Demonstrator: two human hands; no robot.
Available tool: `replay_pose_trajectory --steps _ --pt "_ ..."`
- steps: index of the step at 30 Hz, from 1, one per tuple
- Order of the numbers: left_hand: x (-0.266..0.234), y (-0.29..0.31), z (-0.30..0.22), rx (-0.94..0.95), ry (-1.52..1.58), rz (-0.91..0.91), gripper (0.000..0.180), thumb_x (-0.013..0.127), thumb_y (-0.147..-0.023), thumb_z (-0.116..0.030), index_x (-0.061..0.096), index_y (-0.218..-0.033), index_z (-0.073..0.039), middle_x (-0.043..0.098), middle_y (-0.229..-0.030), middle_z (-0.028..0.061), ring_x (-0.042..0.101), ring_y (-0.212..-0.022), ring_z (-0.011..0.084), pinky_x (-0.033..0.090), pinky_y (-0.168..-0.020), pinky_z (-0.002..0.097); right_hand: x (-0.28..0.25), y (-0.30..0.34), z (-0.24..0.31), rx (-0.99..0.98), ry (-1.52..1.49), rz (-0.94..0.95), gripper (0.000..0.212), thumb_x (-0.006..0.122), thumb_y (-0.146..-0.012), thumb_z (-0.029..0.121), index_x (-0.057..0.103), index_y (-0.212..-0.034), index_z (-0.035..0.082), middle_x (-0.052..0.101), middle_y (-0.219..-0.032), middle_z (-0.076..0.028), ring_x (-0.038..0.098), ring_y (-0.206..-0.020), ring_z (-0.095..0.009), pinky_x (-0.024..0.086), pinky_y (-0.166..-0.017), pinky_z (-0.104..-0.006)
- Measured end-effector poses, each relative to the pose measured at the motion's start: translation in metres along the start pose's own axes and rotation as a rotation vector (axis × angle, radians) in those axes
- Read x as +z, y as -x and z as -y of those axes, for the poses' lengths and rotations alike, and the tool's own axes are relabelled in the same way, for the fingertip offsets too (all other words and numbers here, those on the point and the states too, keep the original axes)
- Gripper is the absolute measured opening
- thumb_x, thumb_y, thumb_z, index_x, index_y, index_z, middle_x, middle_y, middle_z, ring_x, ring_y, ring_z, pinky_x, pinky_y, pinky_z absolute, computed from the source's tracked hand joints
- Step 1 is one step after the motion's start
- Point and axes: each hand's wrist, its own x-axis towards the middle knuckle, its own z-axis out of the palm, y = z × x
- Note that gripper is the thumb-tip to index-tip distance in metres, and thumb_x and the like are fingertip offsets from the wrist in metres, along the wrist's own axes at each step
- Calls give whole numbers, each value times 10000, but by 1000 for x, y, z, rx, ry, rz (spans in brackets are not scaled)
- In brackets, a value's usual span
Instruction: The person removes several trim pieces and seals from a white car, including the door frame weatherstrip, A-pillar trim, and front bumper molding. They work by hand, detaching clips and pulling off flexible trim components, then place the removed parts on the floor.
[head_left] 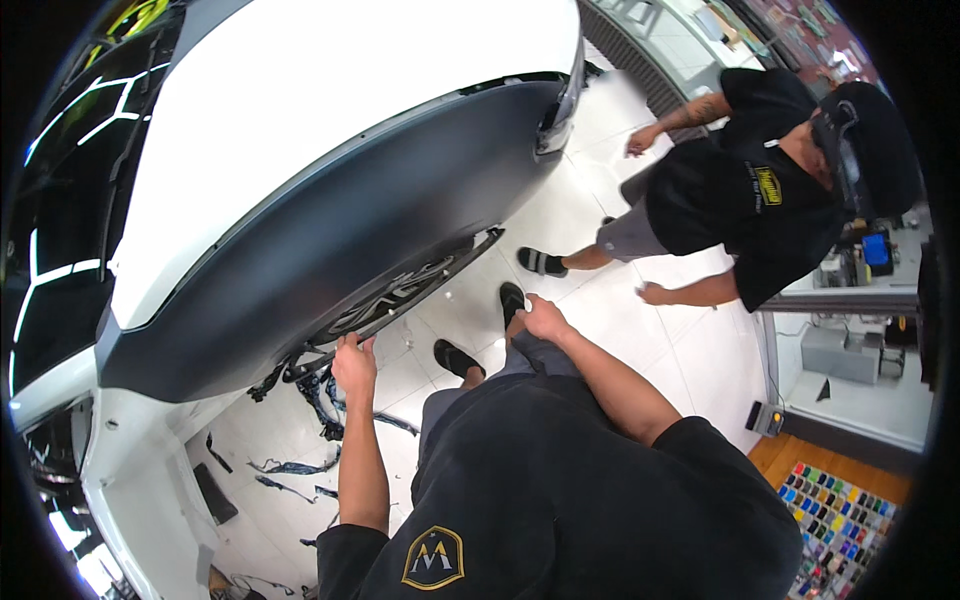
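Observation:
A white car's fender, covered in matte dark grey film [390, 180], fills the upper left. Below its edge runs a black wheel arch trim [440, 280], standing a little off the body along the wheel [390, 300]. My left hand [355, 368] is closed at the near part of this trim, fingertips at its edge. My right hand [546, 320] is held in front of my thigh, away from the car. Its fingers are pinched together near a tiny pale spot, too small to name.
Another person in a black shirt and cap [770, 180] stands at the right, facing the car. Dark film scraps [295, 467] litter the white tiled floor [640, 350] below the fender. A board of coloured swatches [835, 520] lies at lower right, near a glass-fronted cabinet [850, 370].

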Motion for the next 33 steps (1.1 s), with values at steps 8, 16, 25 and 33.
replay_pose_trajectory --steps 8,16,25,33 --pt "12 25 13 -138 -26 143 313 743 -821 -322 703 -978 -54 685 -1029 151 671 -927 363 518 -812 470 62 -74 18 358 -1019 501 836 462 -964 583 206 -1499 -6 471 -1333 -289 482 -1233 -437 488 -940 -555" --pt "28 71 6 -239 21 88 295 734 -835 -292 701 -1020 -64 681 -1063 128 673 -953 328 503 -811 451 134 -110 -30 430 -1223 326 431 436 -1008 311 389 -1289 -12 545 -1209 -248 576 -1095 -439 472 -943 -626" --pt "5 69 29 -129 150 11 292 714 -852 -317 731 -1005 -69 677 -1062 117 610 -1072 312 490 -928 446 125 -101 3 228 -940 203 258 439 -939 116 546 -1158 30 605 -1099 -166 649 -936 -336 578 -786 -528" --pt "10 96 113 132 403 96 215 613 -914 -252 739 -968 -86 679 -1014 104 615 -1052 329 473 -980 423 161 -30 -7 325 -905 -11 218 407 -987 107 564 -1121 39 643 -1065 -149 662 -952 -313 585 -813 -481"
